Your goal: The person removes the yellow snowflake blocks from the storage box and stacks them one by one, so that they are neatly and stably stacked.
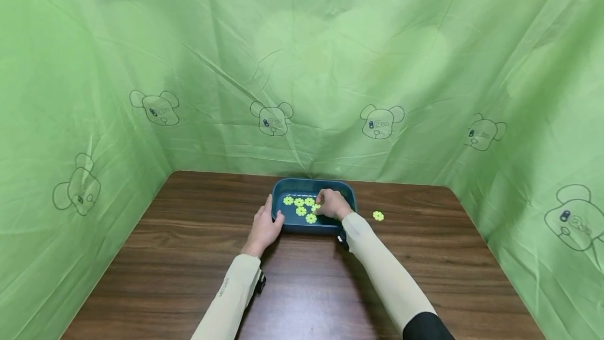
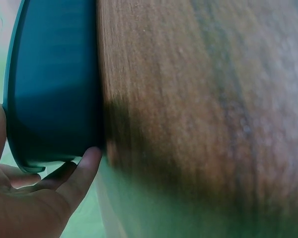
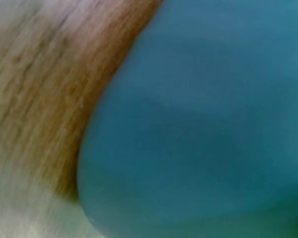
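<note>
Wood table point(image 1: 189, 245), blue tray point(image 1: 309, 229) near its far edge. Left hand point(image 1: 265, 229) grips tray's left end; right hand point(image 1: 334, 205) inside it — pinching a yellow flower piece point(image 1: 315, 208), more flower pieces point(image 1: 301, 211) just left — one loose piece point(image 1: 378, 216) right of tray.

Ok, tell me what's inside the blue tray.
Several yellow-green flower-shaped pieces lie in the blue tray; the right hand is among them. Whatever lies directly beneath that hand and wrist is covered.
</note>
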